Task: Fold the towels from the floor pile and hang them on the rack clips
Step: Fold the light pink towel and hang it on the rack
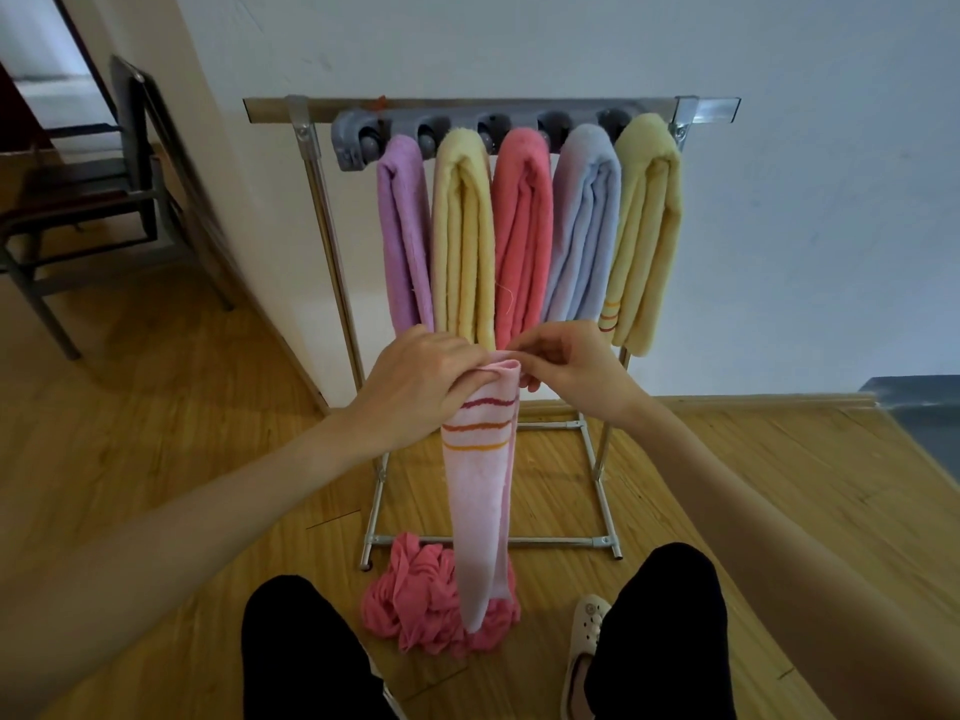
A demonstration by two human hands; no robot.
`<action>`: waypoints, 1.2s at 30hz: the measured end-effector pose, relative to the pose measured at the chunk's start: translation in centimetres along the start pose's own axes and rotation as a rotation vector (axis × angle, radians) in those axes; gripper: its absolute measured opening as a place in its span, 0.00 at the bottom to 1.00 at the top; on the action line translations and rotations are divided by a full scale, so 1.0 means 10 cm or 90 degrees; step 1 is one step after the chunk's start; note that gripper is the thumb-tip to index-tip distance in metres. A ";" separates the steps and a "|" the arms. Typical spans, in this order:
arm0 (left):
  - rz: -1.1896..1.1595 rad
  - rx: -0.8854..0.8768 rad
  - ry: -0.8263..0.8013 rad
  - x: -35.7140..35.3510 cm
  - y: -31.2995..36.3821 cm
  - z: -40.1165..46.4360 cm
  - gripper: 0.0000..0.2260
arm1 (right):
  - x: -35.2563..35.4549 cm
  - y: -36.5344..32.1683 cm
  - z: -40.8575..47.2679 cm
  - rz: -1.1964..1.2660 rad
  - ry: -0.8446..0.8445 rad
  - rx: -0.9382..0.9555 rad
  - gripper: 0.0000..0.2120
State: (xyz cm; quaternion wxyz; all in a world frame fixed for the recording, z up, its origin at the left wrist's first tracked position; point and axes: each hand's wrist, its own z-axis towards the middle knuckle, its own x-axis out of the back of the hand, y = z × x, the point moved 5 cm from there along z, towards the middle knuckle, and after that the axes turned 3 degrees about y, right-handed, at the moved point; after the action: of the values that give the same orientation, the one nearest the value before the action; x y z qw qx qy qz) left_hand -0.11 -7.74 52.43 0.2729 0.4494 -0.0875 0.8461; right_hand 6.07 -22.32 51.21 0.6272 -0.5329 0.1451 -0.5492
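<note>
Plain domestic room, sparsely furnished. Wood-plank floor under both hands, pale painted wall beyond them. Metal towel rack stands just past the hands, hung with folded towels. Dark folding chair far left of the left hand, by a doorway.
</note>
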 end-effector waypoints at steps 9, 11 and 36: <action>-0.029 0.082 0.060 -0.06 -0.02 0.03 0.18 | 0.00 -0.01 -0.06 0.021 -0.001 -0.004 0.11; -0.041 0.095 0.075 -0.04 0.00 0.05 0.15 | -0.01 0.00 -0.08 0.008 0.003 0.000 0.12; -0.407 0.526 -0.038 -0.92 -0.40 -1.06 0.28 | -0.20 0.06 -0.05 0.081 0.168 -0.115 0.08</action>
State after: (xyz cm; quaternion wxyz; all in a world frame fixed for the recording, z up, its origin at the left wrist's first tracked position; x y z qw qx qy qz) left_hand -1.40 -3.75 38.46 0.3149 0.5479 0.3877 0.6711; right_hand 5.29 -21.01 49.67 0.5858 -0.4998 0.3083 -0.5586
